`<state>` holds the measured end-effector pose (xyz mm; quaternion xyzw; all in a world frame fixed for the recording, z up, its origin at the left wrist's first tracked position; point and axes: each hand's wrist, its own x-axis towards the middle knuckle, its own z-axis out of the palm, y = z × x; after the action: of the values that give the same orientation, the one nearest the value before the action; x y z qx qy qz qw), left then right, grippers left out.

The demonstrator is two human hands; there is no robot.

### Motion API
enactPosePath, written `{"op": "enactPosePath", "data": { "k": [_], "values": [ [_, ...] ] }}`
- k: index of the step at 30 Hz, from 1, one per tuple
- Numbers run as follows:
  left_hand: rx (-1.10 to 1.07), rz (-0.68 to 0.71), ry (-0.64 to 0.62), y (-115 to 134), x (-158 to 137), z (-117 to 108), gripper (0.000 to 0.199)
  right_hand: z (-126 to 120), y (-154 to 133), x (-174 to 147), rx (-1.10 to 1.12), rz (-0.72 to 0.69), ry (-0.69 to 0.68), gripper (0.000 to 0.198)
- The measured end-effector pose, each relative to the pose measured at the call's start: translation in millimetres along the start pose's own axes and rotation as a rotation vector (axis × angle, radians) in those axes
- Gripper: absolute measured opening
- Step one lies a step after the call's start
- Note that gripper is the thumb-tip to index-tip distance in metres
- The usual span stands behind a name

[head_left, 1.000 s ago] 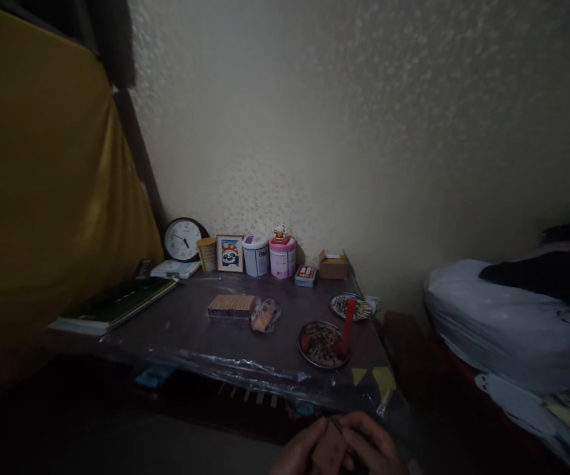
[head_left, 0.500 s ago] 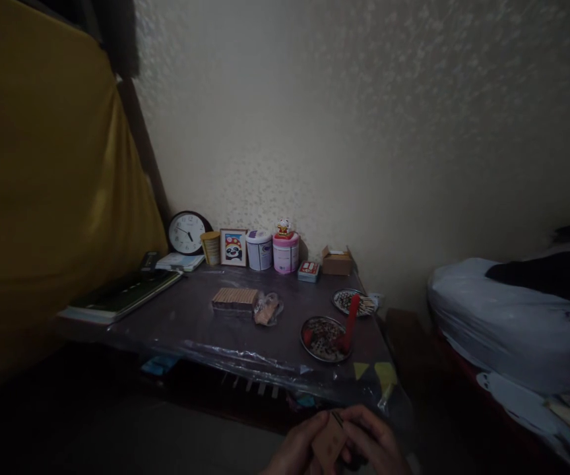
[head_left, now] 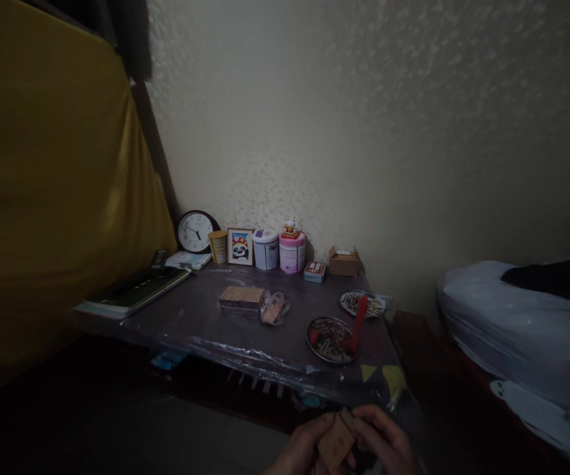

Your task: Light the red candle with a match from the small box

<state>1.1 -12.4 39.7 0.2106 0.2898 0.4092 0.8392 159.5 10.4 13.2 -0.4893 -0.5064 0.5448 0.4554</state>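
Note:
Low in the head view, my left hand [head_left: 303,443] is closed around a small brown cardboard box [head_left: 335,447] with reddish spots on its face. My right hand [head_left: 384,438] pinches the box's upper right edge, where a greyish strip shows. The box is tilted, and its underside is hidden by my fingers. Both hands are in front of the table's near edge, a little below a round metal plate [head_left: 320,356] of small mixed bits with a red spoon-like tool [head_left: 359,323] resting in it.
On the plastic-covered table [head_left: 190,320] stand a row of thin brown pieces [head_left: 242,296], a clear bag [head_left: 274,309] and a second plate [head_left: 351,302] with thin sticks. Tubs [head_left: 292,256], a clock [head_left: 196,231] and an open carton [head_left: 343,262] line the wall. A green book [head_left: 139,290] lies left.
The view has shifted slightly, so the table things appear further right. Both hands still hold the box; its face has turned a little, and the greyish strip at its top shows more.

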Motion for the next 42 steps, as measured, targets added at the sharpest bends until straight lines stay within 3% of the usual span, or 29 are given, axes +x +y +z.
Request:
{"op": "enactPosePath", "data": {
  "k": [4,8,12,23,35,42],
  "values": [
    [-0.021,-0.062,-0.011,-1.1,0.1,-3.8,0.042,0.6,-1.4,-0.4,-0.046,-0.019,0.011,0.028],
    [0.077,0.033,-0.052,-1.6,0.0,-8.4,0.043,5.6,-7.1,-4.4,-0.046,-0.097,0.026,0.033],
    [0.235,0.096,0.004,-1.0,-0.4,-10.8,0.036,9.5,-13.4,-8.5,-0.082,-0.132,0.016,0.036],
    [0.296,0.066,0.072,6.2,-3.5,-4.9,0.036,5.7,-7.2,-9.4,-0.246,-0.192,0.021,0.03],
    [0.417,0.123,0.171,-6.5,12.7,-20.0,0.06,6.9,-8.4,-9.7,-0.343,-0.242,0.02,0.023],
    [0.469,0.184,0.186,-11.9,13.4,-27.1,0.061,9.3,-16.1,-13.8,-0.52,-0.393,0.001,0.018]
  ]
}}
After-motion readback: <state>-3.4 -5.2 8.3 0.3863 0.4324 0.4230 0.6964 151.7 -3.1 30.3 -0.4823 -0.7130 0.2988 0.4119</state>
